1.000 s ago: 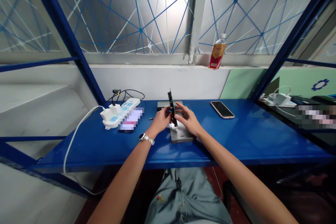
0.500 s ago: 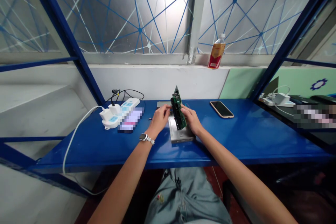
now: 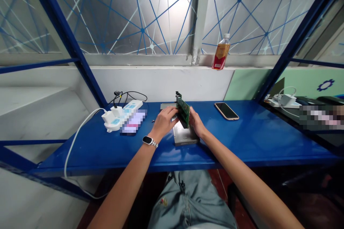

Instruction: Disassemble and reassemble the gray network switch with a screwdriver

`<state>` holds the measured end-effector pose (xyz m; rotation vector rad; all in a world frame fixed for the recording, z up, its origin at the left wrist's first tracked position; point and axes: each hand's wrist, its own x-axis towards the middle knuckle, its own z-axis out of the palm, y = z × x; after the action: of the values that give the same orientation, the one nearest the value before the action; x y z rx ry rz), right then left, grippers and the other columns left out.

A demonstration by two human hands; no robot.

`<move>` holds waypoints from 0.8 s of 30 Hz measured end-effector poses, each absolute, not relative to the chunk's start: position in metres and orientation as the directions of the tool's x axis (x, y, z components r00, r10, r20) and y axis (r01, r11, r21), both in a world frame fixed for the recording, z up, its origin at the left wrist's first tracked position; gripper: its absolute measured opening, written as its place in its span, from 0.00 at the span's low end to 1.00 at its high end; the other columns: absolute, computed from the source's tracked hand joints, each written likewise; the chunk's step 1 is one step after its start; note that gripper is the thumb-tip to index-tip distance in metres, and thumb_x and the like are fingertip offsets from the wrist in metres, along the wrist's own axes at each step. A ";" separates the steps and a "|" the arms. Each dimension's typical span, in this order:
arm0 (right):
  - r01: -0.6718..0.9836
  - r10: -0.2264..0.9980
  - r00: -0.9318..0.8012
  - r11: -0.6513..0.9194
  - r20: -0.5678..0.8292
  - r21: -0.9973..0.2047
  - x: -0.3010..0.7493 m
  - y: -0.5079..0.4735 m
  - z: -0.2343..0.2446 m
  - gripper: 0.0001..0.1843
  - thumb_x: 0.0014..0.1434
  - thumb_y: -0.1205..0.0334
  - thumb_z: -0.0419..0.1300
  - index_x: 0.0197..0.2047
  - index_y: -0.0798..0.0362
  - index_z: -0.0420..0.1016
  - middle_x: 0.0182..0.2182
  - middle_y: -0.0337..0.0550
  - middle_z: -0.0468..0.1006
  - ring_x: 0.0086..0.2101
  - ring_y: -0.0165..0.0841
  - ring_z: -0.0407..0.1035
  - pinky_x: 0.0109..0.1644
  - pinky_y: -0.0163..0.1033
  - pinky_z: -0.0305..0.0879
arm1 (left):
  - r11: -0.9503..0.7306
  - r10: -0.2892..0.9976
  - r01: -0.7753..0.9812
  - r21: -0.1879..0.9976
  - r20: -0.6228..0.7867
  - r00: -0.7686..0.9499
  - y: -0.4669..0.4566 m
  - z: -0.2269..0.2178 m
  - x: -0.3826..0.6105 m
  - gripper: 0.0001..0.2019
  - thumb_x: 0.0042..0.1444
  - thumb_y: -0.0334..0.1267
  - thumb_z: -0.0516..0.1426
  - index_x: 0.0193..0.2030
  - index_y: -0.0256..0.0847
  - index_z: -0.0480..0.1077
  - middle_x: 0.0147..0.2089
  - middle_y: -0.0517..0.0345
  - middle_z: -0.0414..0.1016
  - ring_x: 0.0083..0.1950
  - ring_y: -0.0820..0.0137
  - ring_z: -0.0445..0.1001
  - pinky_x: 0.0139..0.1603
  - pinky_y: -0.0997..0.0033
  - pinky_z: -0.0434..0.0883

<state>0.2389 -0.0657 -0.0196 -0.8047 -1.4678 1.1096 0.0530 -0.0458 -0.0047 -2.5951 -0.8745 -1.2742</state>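
Note:
A green circuit board (image 3: 183, 111) is held up on edge above the desk, tilted, between my two hands. On its left side, my left hand (image 3: 166, 120) grips the edge, fingers closed on it. The fingers of my right hand (image 3: 196, 121) press on the board from the right and are partly hidden behind it. Beneath lies a flat silver metal case (image 3: 185, 136) with a row of small slots along its near side. A grey flat piece (image 3: 166, 106) shows behind my left hand, mostly covered.
On the blue desk (image 3: 247, 139), a white power strip (image 3: 134, 105) with plugs and a phone with a blurred screen (image 3: 133, 121) lie left. Small dark bits (image 3: 153, 121) sit near my left hand. Another phone (image 3: 226, 111) lies right; a bottle (image 3: 221, 53) stands on the sill.
The circuit board has turned and tipped, showing more of its green face. My left hand has moved right onto the board, and my right fingers have shifted behind it.

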 end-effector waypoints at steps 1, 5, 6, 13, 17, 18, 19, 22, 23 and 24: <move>-0.105 0.924 -0.191 0.316 0.331 -0.943 0.239 -0.067 -0.018 0.40 0.65 0.29 0.45 0.63 0.48 0.74 0.42 0.46 0.78 0.29 0.31 0.68 0.24 0.33 0.60 | -0.829 0.435 0.542 0.137 0.767 0.472 -0.046 -0.005 0.053 0.09 0.63 0.33 0.60 0.50 0.40 0.72 0.50 0.47 0.78 0.52 0.58 0.77 0.53 0.56 0.76; -0.120 0.935 -0.163 0.297 0.314 -0.947 0.238 -0.070 -0.014 0.37 0.65 0.32 0.49 0.64 0.47 0.75 0.50 0.49 0.73 0.28 0.28 0.66 0.21 0.32 0.58 | -0.827 0.421 0.539 0.161 0.812 0.404 -0.046 -0.007 0.055 0.09 0.67 0.42 0.58 0.49 0.40 0.72 0.46 0.48 0.78 0.46 0.61 0.79 0.47 0.61 0.76; -0.111 0.933 -0.164 0.305 0.320 -0.946 0.238 -0.070 -0.013 0.35 0.65 0.34 0.50 0.64 0.47 0.75 0.50 0.49 0.72 0.29 0.28 0.66 0.21 0.33 0.58 | -0.825 0.424 0.537 0.176 0.821 0.383 -0.046 -0.008 0.055 0.10 0.67 0.44 0.58 0.49 0.40 0.72 0.44 0.49 0.78 0.44 0.62 0.80 0.45 0.63 0.76; 0.156 0.850 -0.175 0.523 0.498 -0.838 0.239 -0.073 -0.014 0.29 0.57 0.52 0.66 0.62 0.43 0.77 0.46 0.46 0.67 0.37 0.33 0.66 0.31 0.36 0.67 | -0.795 0.538 0.460 0.396 0.810 0.232 -0.050 -0.008 0.057 0.10 0.64 0.45 0.61 0.44 0.41 0.70 0.36 0.55 0.78 0.35 0.67 0.78 0.39 0.69 0.74; 0.330 0.804 -0.163 0.591 0.572 -0.736 0.237 -0.073 -0.017 0.35 0.51 0.56 0.72 0.62 0.43 0.75 0.53 0.49 0.67 0.48 0.40 0.69 0.37 0.40 0.71 | -0.749 0.618 0.391 0.535 0.777 0.120 -0.051 -0.008 0.058 0.12 0.62 0.48 0.61 0.41 0.42 0.69 0.36 0.55 0.79 0.36 0.67 0.79 0.39 0.70 0.74; 0.339 0.801 -0.165 0.594 0.575 -0.730 0.237 -0.072 -0.017 0.35 0.50 0.56 0.73 0.62 0.43 0.75 0.55 0.50 0.68 0.50 0.42 0.69 0.38 0.41 0.72 | -0.736 0.640 0.360 0.573 0.762 0.095 -0.051 -0.008 0.058 0.13 0.62 0.49 0.61 0.40 0.42 0.69 0.36 0.54 0.79 0.37 0.67 0.79 0.39 0.70 0.74; 0.339 0.800 -0.170 0.595 0.575 -0.729 0.236 -0.072 -0.018 0.35 0.50 0.56 0.73 0.62 0.44 0.75 0.56 0.50 0.69 0.52 0.43 0.69 0.39 0.41 0.73 | -0.723 0.663 0.323 0.611 0.745 0.073 -0.050 -0.009 0.059 0.13 0.62 0.50 0.61 0.41 0.42 0.69 0.37 0.53 0.79 0.38 0.66 0.79 0.40 0.70 0.74; 0.307 0.805 -0.196 0.593 0.560 -0.744 0.235 -0.072 -0.017 0.34 0.51 0.56 0.72 0.62 0.44 0.75 0.60 0.50 0.71 0.56 0.45 0.69 0.41 0.41 0.73 | -0.679 0.720 0.207 0.704 0.694 0.002 -0.049 -0.008 0.060 0.17 0.62 0.54 0.60 0.42 0.41 0.68 0.38 0.53 0.78 0.39 0.67 0.79 0.40 0.71 0.74; 0.295 0.804 -0.209 0.595 0.557 -0.748 0.236 -0.072 -0.017 0.34 0.51 0.56 0.72 0.62 0.44 0.75 0.61 0.50 0.71 0.57 0.45 0.69 0.42 0.42 0.74 | -0.663 0.737 0.172 0.729 0.676 -0.024 -0.048 -0.008 0.061 0.18 0.62 0.55 0.59 0.41 0.41 0.68 0.37 0.54 0.77 0.38 0.68 0.78 0.39 0.72 0.74; 0.286 0.800 -0.226 0.599 0.555 -0.747 0.236 -0.073 -0.017 0.34 0.52 0.57 0.72 0.63 0.44 0.74 0.62 0.50 0.71 0.58 0.45 0.69 0.44 0.43 0.74 | -0.646 0.752 0.139 0.750 0.657 -0.049 -0.048 -0.006 0.061 0.19 0.62 0.56 0.59 0.40 0.41 0.68 0.35 0.56 0.76 0.36 0.69 0.76 0.36 0.73 0.73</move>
<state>0.2361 -0.0728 -0.0168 -0.8872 -1.7878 0.6182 0.0606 -0.0481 -0.0061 -2.4159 -1.2884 -2.3800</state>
